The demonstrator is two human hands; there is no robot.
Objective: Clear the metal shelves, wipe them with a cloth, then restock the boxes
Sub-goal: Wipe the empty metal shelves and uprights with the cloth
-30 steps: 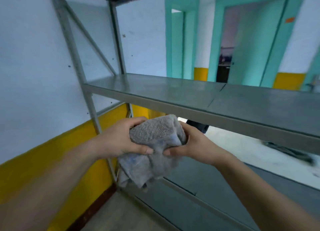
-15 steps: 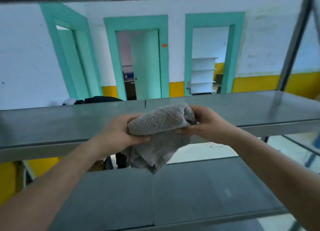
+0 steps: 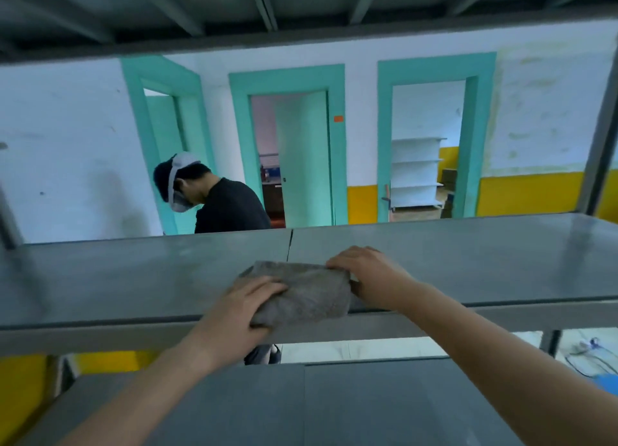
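The biggest thing before me is the metal rack [image 3: 598, 144], and I take its middle shelf [image 3: 468, 261] as my reference. Above the middle shelf I see the underside of the upper shelf [image 3: 301, 10]; below it is the dark grey lower shelf [image 3: 368, 409]. Behind the middle shelf, toward its left half, another person [image 3: 234, 208] in a dark shirt stands with the head bent down. No boxes are visible, so I judge that wiping is the step in hand.

The cloth [image 3: 302, 295] lies folded on the front edge of the middle shelf, just before the seam [image 3: 290, 245] where its two plates meet, and a part hangs a little over the front. My left grip [image 3: 240, 311] is closed around the left end of the cloth, with the fingers [image 3: 267, 286] over its top. My right grip [image 3: 371, 275] is curled over the right end, fingertips [image 3: 334, 263] on top; its thumb I cannot see well.

The cloth looks like thick terry: soft, light, with no stiffness, so it will bunch if I push it from one end only. I think it is better to keep it as a pad, hold it at the folded ends and press flat from above. The metal looks smooth, so it should slide easily.
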